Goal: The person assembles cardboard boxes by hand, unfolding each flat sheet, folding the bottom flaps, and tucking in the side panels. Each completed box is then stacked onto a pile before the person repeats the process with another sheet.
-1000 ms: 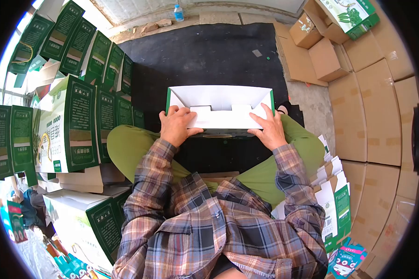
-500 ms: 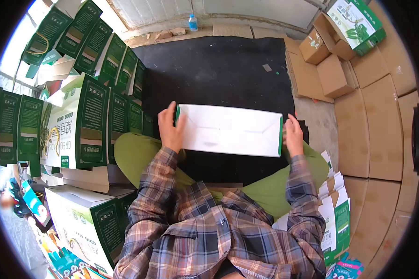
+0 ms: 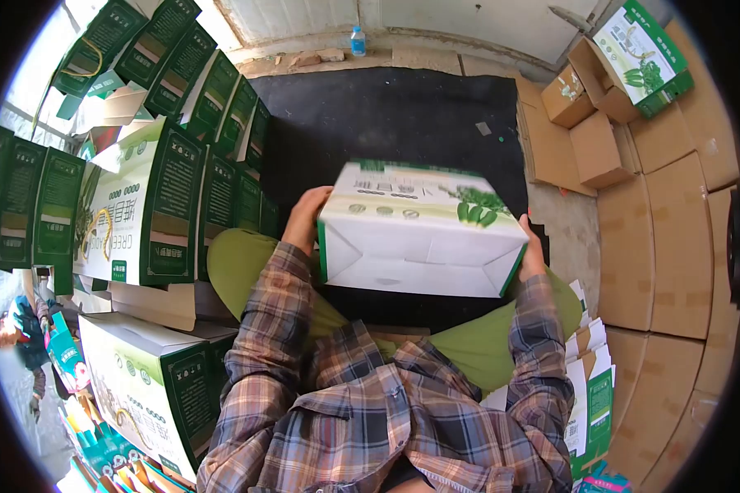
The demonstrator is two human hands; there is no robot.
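Between my hands is a white and green carton box (image 3: 419, 259), tilted so that its white folded end faces me and a printed side with green vegetables faces up. My left hand (image 3: 307, 218) grips the box at its left side, with the fingertips hidden behind it. On the opposite side my right hand (image 3: 534, 251) presses against the right edge, its fingers partly out of sight. The box is over a black mat (image 3: 386, 107), in front of my crossed legs; I cannot tell whether it touches the mat.
Green and white cartons (image 3: 173, 205) are stacked at the left. Brown cardboard boxes (image 3: 621, 238) line the right, with open ones (image 3: 600, 148) and a printed carton (image 3: 640, 53) farther back. A water bottle (image 3: 358, 41) stands by the far wall. Another person (image 3: 29, 329) is at the far left.
The box has tipped so its printed side now shows above the white end. My hands have closed in on its sides, the right one now against the edge. The view has shifted slightly.
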